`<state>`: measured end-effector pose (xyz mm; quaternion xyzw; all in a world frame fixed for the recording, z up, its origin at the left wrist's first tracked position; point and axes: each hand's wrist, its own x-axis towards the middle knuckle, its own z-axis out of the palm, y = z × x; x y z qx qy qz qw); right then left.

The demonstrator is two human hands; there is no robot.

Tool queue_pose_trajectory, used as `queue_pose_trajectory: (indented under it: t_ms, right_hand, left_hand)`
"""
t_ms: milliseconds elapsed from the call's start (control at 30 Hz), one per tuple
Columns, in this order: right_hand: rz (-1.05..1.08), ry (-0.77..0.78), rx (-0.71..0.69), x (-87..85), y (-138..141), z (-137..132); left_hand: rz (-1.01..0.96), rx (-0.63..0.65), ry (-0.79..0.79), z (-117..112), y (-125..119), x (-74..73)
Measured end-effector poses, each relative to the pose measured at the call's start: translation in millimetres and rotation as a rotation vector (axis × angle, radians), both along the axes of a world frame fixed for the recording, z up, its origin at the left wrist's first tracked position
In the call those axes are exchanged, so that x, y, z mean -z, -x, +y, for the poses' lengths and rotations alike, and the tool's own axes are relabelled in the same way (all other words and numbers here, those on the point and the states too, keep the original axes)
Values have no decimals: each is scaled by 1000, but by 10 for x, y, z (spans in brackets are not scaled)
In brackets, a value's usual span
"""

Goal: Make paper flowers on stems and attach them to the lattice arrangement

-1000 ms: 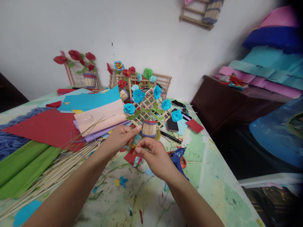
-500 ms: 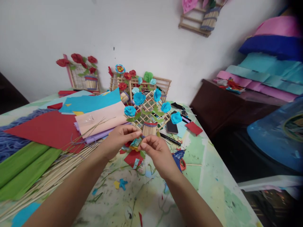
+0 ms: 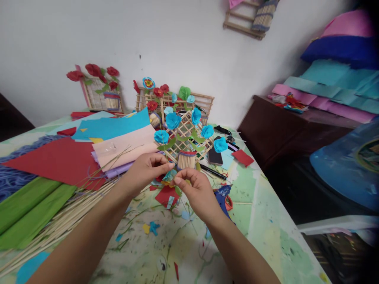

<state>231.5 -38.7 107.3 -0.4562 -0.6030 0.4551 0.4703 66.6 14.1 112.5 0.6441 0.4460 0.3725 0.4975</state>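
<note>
My left hand (image 3: 154, 167) is closed in a pinch, its thumb and forefinger pressed together near the middle of the table. Just to its right, my right hand (image 3: 194, 187) pinches too, the fingertips almost meeting the left ones. Whatever lies between the fingers is too small to make out. Directly under the fingertips shows a light blue paper flower (image 3: 169, 175), with bits of yellow and red beside it, partly hidden. Behind the hands stands a bamboo lattice (image 3: 185, 128) bearing blue paper flowers (image 3: 173, 120), green leaves and a small stick basket (image 3: 186, 161).
Left lie a red sheet (image 3: 59, 161), green paper (image 3: 38, 213), bamboo sticks (image 3: 71, 213) and blue yarn (image 3: 17, 181). Right are a phone (image 3: 215, 156), a black pen (image 3: 213, 172) and a blue glue gun (image 3: 222, 197). Paper scraps litter the front. A blue chair (image 3: 346, 165) stands right.
The view has shifted slightly. Both hands stay pinched close together, with the left fingertips a little farther from the right ones than before.
</note>
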Motion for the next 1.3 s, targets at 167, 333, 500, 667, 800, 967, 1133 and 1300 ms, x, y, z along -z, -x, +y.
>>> queue_pose_trajectory:
  t_ms: [167, 333, 500, 667, 800, 967, 1133, 1300]
  right_hand:
    - [-79, -30, 46, -37, 10, -16]
    - [-159, -48, 85, -44, 20, -31]
    - [-200, -66, 90, -45, 23, -28]
    - [-207, -82, 89, -29, 28, -35]
    - [-218, -96, 86, -13, 33, -36]
    - [-278, -148, 105, -6, 33, -29]
    - [-314, -170, 116, 0, 37, -36]
    - [-333, -188, 130, -1, 36, -37]
  left_hand:
    - [62, -49, -28, -11, -6, -11]
    - [115, -70, -60, -8, 0, -24]
    - [107, -78, -62, -12, -8, -14]
    - [107, -84, -55, -18, -22, 3]
    - [114, -98, -53, -20, -34, 9]
    - [44, -95, -55, -23, -44, 39]
    - [-16, -100, -22, -37, -73, 34]
    - [-18, -139, -57, -63, -87, -4]
